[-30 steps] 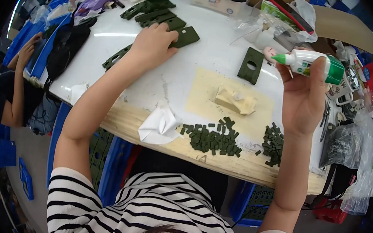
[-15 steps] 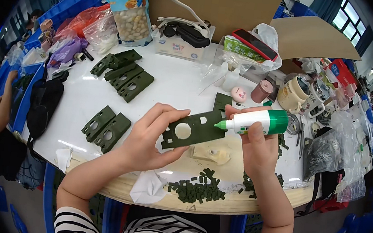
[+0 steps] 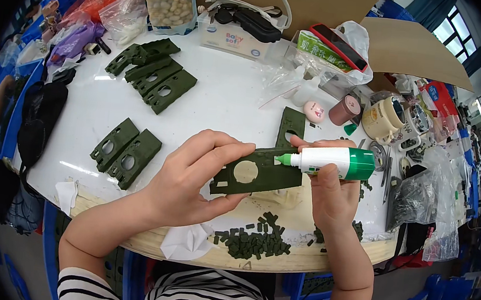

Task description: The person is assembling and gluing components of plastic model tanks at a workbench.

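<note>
Between the fingers and thumb of my left hand (image 3: 200, 172) is a dark green plastic plate (image 3: 275, 178) with a large round hole and smaller square openings. My right hand (image 3: 331, 199) grips a white glue bottle (image 3: 325, 160) with a green base, lying nearly level. Its green nozzle rests at the plate's upper face, close to a small square opening; whether it touches I cannot tell. Another green part (image 3: 291, 123) lies just behind the plate. A heap of small green pieces (image 3: 255, 241) sits on the table in front of my hands.
Several green plates (image 3: 170, 90) lie at the back left, and two more (image 3: 134, 159) nearer. A white tissue (image 3: 187, 242) is by the front edge. On the right stand a cream mug (image 3: 382, 118), a pink-brown spool (image 3: 345, 110) and a plastic bag (image 3: 419, 193). Cardboard (image 3: 335, 6) rises behind.
The glue nozzle has shifted left along the plate, from its right end to beside the small square opening. The plate has turned more level. The whole view has shifted slightly.
</note>
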A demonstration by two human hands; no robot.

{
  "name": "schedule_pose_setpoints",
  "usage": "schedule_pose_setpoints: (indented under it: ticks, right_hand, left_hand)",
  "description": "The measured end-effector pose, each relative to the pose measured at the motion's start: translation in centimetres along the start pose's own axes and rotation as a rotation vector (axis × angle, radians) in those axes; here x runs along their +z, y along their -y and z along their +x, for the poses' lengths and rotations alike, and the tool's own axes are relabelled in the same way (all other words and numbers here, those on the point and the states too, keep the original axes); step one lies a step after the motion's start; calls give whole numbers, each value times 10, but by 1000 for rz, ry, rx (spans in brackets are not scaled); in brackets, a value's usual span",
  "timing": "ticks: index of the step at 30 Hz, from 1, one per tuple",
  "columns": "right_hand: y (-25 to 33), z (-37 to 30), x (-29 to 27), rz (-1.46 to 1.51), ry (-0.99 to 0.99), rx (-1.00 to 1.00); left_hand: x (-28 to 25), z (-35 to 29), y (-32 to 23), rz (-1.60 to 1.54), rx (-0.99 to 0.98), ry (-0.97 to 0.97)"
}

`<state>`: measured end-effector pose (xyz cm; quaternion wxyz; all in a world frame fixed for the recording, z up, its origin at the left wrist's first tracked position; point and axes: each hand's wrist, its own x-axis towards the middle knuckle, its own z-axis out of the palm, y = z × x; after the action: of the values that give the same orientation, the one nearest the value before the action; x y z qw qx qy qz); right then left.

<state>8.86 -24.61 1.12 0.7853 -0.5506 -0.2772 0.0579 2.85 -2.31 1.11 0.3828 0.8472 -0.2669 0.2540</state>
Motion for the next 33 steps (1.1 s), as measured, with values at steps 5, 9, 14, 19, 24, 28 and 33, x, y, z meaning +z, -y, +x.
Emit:
schedule_pose_setpoints:
  ticks: [5, 9, 14, 19, 24, 28, 33]
  right_hand:
    - [-1, -1, -1, -2, 1, -10]
    - [-1, -1, -1, -17, 8, -17]
    - [-2, -1, -2, -25, 10, -20]
    - [-2, -1, -2, -20, 11, -11]
    - [-1, -1, -1, -30, 8, -11]
    - [-1, -1, 0, 17, -17, 8]
    - [-2, 0, -5, -48, 33, 15]
  left_hand:
    - [1, 0, 0, 11, 13, -5]
    - [1, 0, -1, 8, 21, -8]
    - [0, 0, 0, 6, 22, -4]
    - [1, -1, 0, 8, 18, 0]
    - [1, -1, 1, 7, 24, -3]
    - [1, -1, 1, -4, 16, -1]
    - [0, 0, 0, -14, 7, -8]
